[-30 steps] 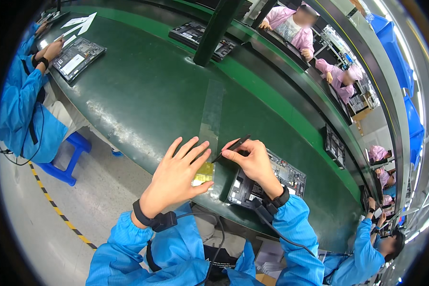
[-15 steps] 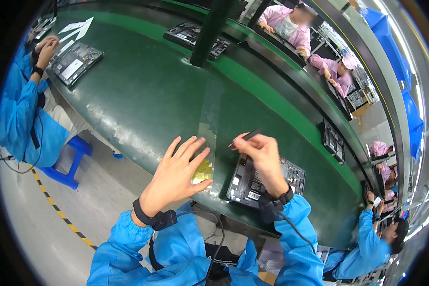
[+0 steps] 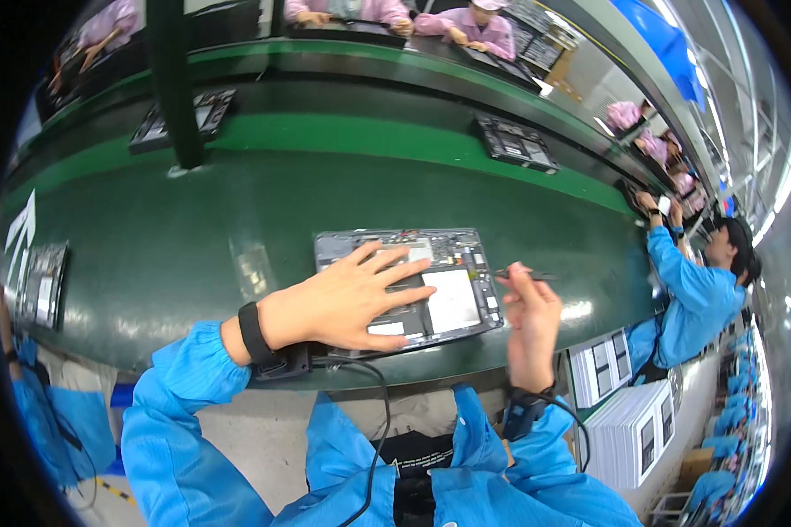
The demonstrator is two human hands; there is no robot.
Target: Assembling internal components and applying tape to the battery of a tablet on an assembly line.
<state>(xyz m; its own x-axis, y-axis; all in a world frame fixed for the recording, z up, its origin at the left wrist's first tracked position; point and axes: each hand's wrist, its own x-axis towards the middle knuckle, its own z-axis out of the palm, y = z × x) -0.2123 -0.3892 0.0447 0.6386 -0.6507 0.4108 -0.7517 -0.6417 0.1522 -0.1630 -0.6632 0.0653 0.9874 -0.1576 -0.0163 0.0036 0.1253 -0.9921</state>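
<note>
An opened laptop base (image 3: 453,299) lies on the green bench in front of me, its circuit board and a white-labelled block exposed. My left hand (image 3: 351,299) rests across its left and middle part, fingers spread, holding nothing and hiding what is under the palm. Just off the laptop's right edge, my right hand (image 3: 533,321) is closed on thin black tweezers (image 3: 540,277), held roughly level between thumb and fingers. A clear film strip with a yellowish patch (image 3: 255,270) lies on the bench left of the laptop.
Another opened laptop (image 3: 42,285) lies at the far left. Two more (image 3: 517,143) sit on the raised lane behind, near a green post (image 3: 176,88). Stacked white trays (image 3: 628,439) stand at lower right. A co-worker in blue (image 3: 699,281) works at the right.
My view has swung right. My left hand has moved from over the bench by the film onto the laptop. My right hand has gone from above the laptop to its right side, still holding the tweezers.
</note>
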